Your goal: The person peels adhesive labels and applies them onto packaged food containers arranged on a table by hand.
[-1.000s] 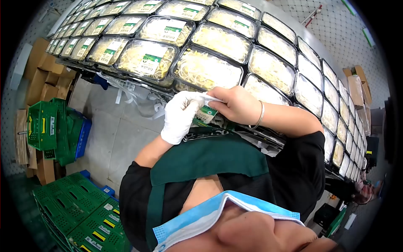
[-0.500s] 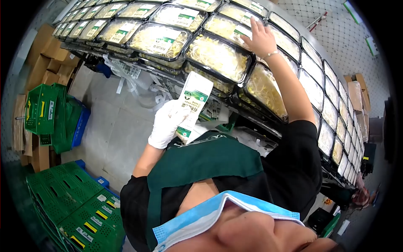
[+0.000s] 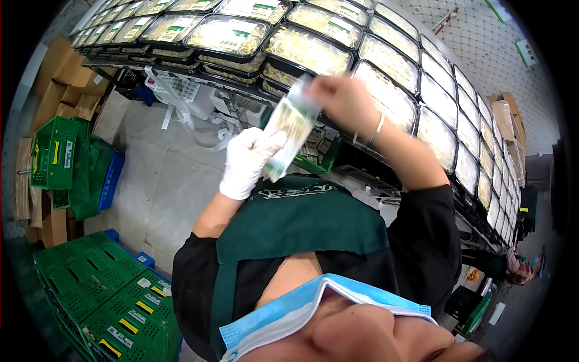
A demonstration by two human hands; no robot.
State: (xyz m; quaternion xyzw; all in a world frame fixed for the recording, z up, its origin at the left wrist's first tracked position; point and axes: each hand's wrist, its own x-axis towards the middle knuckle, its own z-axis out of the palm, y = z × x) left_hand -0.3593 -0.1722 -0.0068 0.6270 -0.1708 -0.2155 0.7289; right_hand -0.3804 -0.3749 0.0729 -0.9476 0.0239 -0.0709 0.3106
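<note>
My left hand (image 3: 246, 163), in a white glove, is closed around a strip of green-and-white printed labels (image 3: 289, 130) in front of my apron. At the strip's upper end, the bare fingers of my right hand (image 3: 350, 107) are pinched on a label; motion blurs them. Just beyond lies a black tray of bean sprouts (image 3: 310, 51) under clear film, with no label showing on its top. The tray behind it (image 3: 329, 23) bears a green-and-white label, as does the tray to its left (image 3: 226, 36).
Rows of filled trays (image 3: 434, 136) cover the table and curve away to the right. Green crates (image 3: 96, 271) stand at lower left, with more crates (image 3: 57, 154) and cardboard boxes (image 3: 66, 75) farther back. Loose backing strips (image 3: 187, 123) hang below the table edge.
My right hand has come back from a tray in the second row to the label strip. A label now shows on that tray. The strip in my left hand is tilted more to the right.
</note>
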